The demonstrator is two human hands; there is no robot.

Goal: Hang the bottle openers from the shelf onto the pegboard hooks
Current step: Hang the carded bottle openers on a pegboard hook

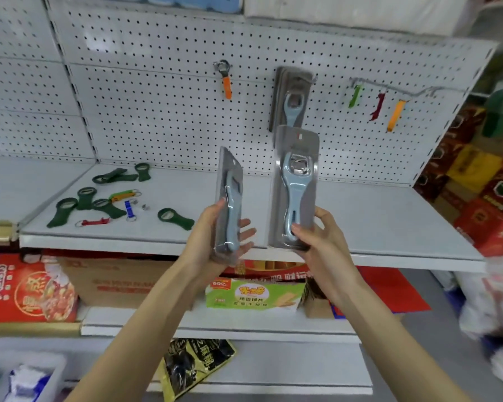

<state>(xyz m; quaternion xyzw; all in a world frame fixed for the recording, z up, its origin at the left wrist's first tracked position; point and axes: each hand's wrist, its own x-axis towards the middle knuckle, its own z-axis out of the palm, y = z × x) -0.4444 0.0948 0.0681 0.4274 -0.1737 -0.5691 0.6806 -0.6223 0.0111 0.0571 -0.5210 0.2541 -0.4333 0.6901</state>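
My right hand (317, 236) pinches the bottom of a packaged blue bottle opener (295, 184), held upright just below the pegboard (157, 82). My left hand (215, 236) grips a second packaged blue opener (230, 198), turned edge-on to me. More of the same packs (292, 97) hang on a hook directly above the right-hand pack. An orange keyring opener (226, 82) hangs to the left. Green (355, 95), red (378, 107) and orange (395, 116) openers hang at the right. Several dark green openers (84, 198) and small keyring openers (125, 195) lie loose on the shelf (375, 221).
Cardboard boxes (114, 280) and a green snack box (253, 294) sit on the shelf below. Red and yellow cartons (482, 184) are stacked to the right of the shelving. A dark snack bag (192, 367) lies on the lowest shelf.
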